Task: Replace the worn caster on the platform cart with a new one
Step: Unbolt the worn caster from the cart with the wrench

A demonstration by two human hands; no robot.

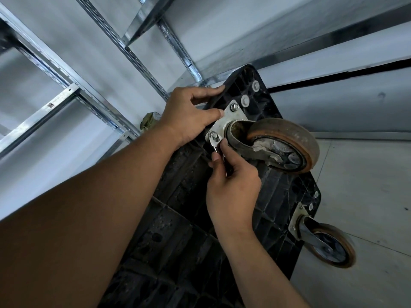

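Grey panelled floor [367, 185] spreads right of the right hand [231, 187] — the black platform cart [178, 230] stands tipped on it, beneath that hand.

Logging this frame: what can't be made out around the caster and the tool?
Head view, tool: handle buried in the right hand; only its head at the nut shows, type unclear.
Head view, mounting plate: far corners behind the worn caster, bolt count unknown.
Head view, cart: deck side faces away, past the left hand gripping its edge; near end cut by the bottom edge.
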